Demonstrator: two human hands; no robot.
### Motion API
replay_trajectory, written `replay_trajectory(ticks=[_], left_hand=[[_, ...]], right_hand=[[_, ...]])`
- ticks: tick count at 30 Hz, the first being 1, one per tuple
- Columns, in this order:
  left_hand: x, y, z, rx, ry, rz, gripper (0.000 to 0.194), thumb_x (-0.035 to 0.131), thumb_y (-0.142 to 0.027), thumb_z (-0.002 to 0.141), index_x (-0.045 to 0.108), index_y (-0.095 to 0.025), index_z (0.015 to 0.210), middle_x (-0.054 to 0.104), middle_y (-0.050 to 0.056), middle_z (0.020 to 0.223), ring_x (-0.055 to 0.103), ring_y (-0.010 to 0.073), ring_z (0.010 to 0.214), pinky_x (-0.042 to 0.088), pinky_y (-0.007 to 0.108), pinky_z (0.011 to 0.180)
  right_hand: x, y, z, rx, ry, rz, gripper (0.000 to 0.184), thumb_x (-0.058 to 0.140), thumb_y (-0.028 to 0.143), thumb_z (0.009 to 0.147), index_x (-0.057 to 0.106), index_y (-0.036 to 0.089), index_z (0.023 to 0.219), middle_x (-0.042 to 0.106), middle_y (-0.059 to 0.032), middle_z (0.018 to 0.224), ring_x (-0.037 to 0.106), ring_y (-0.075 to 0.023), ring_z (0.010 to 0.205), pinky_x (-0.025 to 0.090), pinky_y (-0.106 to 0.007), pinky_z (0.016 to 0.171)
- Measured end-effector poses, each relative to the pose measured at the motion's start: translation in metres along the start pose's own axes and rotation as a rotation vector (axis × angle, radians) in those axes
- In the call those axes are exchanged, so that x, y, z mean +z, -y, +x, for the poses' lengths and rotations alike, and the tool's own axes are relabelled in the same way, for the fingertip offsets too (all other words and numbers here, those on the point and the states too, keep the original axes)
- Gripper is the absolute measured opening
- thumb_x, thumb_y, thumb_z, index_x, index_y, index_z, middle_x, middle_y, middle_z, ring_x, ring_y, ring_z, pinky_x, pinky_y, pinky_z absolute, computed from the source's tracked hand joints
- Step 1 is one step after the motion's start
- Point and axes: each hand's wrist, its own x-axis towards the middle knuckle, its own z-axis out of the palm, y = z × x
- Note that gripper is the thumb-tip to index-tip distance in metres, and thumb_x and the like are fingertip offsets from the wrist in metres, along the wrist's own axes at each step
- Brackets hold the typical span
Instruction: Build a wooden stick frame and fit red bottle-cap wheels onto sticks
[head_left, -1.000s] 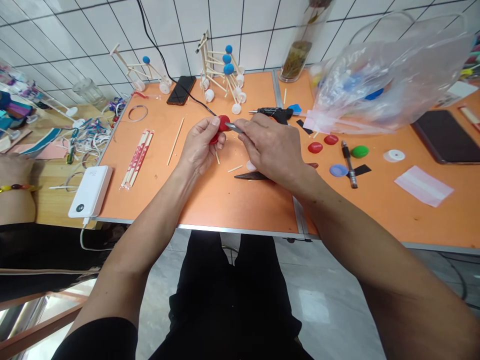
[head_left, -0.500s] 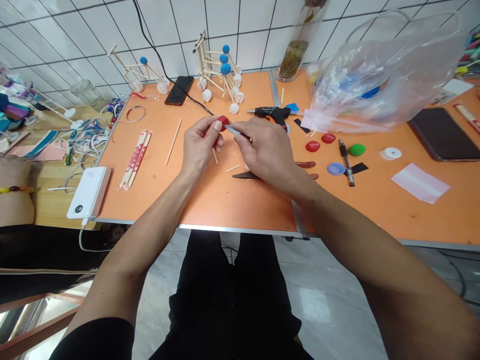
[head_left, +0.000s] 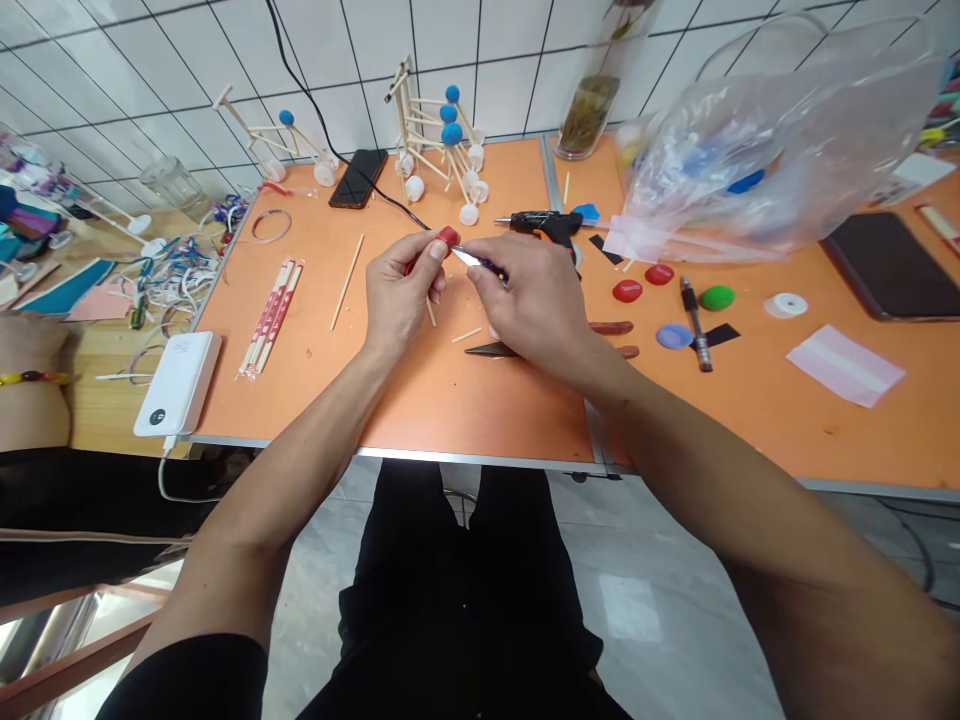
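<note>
While left hand (head_left: 401,285) pinches red cap (head_left: 448,237) | right hand (head_left: 529,305) grips craft knife (head_left: 469,259) | hands nearly together

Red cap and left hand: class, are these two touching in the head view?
Touching. The head view shows the left hand with its thumb and fingers closed on the red cap, with no gap between them.

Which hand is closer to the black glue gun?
Right. The right hand is just in front of the hot glue gun, close below it in the view. The left hand is farther off, to the left of the right hand.
</note>
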Motion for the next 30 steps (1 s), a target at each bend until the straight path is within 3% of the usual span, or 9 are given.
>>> replay_trajectory(ticks=[3, 6, 10, 14, 18, 23, 26, 30], left_hand=[[-0.001, 0.001, 0.002, 0.016, 0.002, 0.010, 0.021, 0.099, -0.044, 0.100, 0.092, -0.029, 0.114, 0.086, 0.001, 0.093, 0.075, 0.0123, 0.074, 0.053, 0.021, 0.059], [-0.002, 0.000, 0.004, 0.007, 0.026, 0.013, 0.028, 0.102, -0.044, 0.097, 0.092, -0.031, 0.120, 0.086, 0.000, 0.092, 0.069, 0.0101, 0.067, 0.051, 0.020, 0.059], [-0.004, -0.007, 0.007, -0.077, 0.093, 0.030, 0.035, 0.097, -0.045, 0.103, 0.090, -0.036, 0.136, 0.089, 0.001, 0.095, 0.067, 0.0115, 0.064, 0.051, 0.022, 0.058], [-0.006, -0.012, 0.010, -0.121, 0.152, 0.043, 0.029, 0.091, -0.042, 0.108, 0.090, -0.033, 0.135, 0.085, 0.001, 0.088, 0.067, 0.0121, 0.065, 0.051, 0.022, 0.058], [-0.013, -0.008, 0.018, -0.024, 0.235, 0.082, 0.028, 0.095, -0.044, 0.105, 0.090, -0.030, 0.129, 0.083, 0.002, 0.093, 0.068, 0.0118, 0.068, 0.053, 0.024, 0.064], [-0.026, 0.001, 0.034, 0.162, 0.371, 0.230, 0.039, 0.092, -0.059, 0.105, 0.086, -0.027, 0.125, 0.081, 0.004, 0.099, 0.066, 0.0121, 0.066, 0.048, 0.027, 0.061], [-0.028, -0.001, 0.035, 0.204, 0.381, 0.312, 0.044, 0.090, -0.065, 0.104, 0.085, -0.024, 0.117, 0.077, 0.003, 0.090, 0.061, 0.0104, 0.062, 0.046, 0.026, 0.058], [-0.025, -0.007, 0.028, 0.173, 0.365, 0.373, 0.049, 0.089, -0.070, 0.104, 0.082, -0.022, 0.102, 0.071, 0.000, 0.081, 0.054, 0.0088, 0.057, 0.039, 0.024, 0.052]], right_hand=[[0.003, -0.003, -0.006, -0.115, 0.003, -0.308, 0.038, 0.051, 0.032, 0.120, 0.084, 0.027, 0.139, 0.084, -0.0147, 0.122, 0.078, -0.0340, 0.103, 0.056, -0.045, 0.085], [0.000, -0.007, -0.005, -0.129, 0.017, -0.361, 0.040, 0.050, 0.032, 0.121, 0.084, 0.028, 0.141, 0.085, -0.0139, 0.123, 0.078, -0.0345, 0.105, 0.057, -0.046, 0.087], [-0.008, -0.014, 0.004, -0.079, 0.004, -0.120, 0.031, 0.063, 0.048, 0.120, 0.089, 0.031, 0.125, 0.088, -0.0088, 0.119, 0.079, -0.0337, 0.112, 0.059, -0.046, 0.096], [-0.013, -0.013, 0.011, 0.013, 0.013, 0.137, 0.022, 0.076, 0.044, 0.112, 0.091, 0.028, 0.109, 0.089, -0.0065, 0.111, 0.079, -0.0297, 0.106, 0.061, -0.044, 0.094], [-0.018, -0.003, 0.008, 0.104, 0.027, 0.297, 0.013, 0.079, 0.030, 0.106, 0.090, 0.025, 0.102, 0.085, -0.0044, 0.099, 0.076, -0.0252, 0.097, 0.063, -0.039, 0.084], [-0.016, -0.001, 0.006, 0.198, 0.055, 0.420, 0.009, 0.080, 0.022, 0.105, 0.088, 0.023, 0.099, 0.077, -0.0009, 0.083, 0.068, -0.0180, 0.079, 0.060, -0.032, 0.073], [-0.011, -0.004, 0.005, 0.110, 0.035, 0.288, 0.012, 0.077, 0.023, 0.107, 0.089, 0.024, 0.104, 0.083, -0.0027, 0.091, 0.073, -0.0212, 0.086, 0.060, -0.035, 0.079], [-0.011, 0.003, 0.000, -0.087, 0.092, -0.269, 0.038, 0.057, 0.019, 0.114, 0.089, 0.022, 0.135, 0.089, -0.0117, 0.123, 0.078, -0.0301, 0.104, 0.052, -0.042, 0.083]])
